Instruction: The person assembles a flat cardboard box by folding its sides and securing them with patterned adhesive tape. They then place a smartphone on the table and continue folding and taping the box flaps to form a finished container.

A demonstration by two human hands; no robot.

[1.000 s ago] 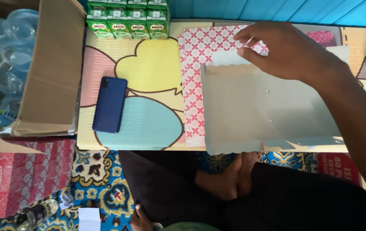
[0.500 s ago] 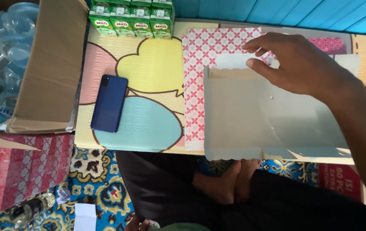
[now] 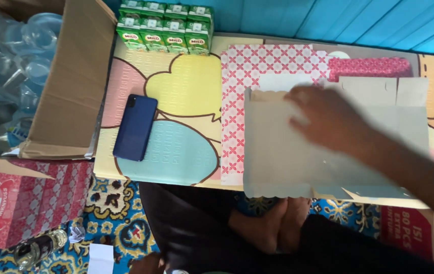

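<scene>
The right hand (image 3: 328, 119), blurred, lies palm-down with loose fingers on the flat grey box blank (image 3: 288, 162), not clamped. The blank covers a pink patterned sheet (image 3: 257, 66) on the surface (image 3: 176, 91). The left hand isn't visible.

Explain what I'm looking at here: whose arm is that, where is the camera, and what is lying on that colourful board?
The one picture comes from a camera worn on a person's head, looking down at their lap and crossed feet. There is no machine, only bare hands. The right hand, blurred by motion, lies on a flat grey cardboard sheet with a scalloped edge; whether it grips it I cannot tell. The left hand is not in view. Under the sheet lie pink patterned sheets on a pastel cartoon board. A dark blue phone rests on the board, green drink cartons stand at its far edge, and an open brown box holds clear plastic cups.
</scene>
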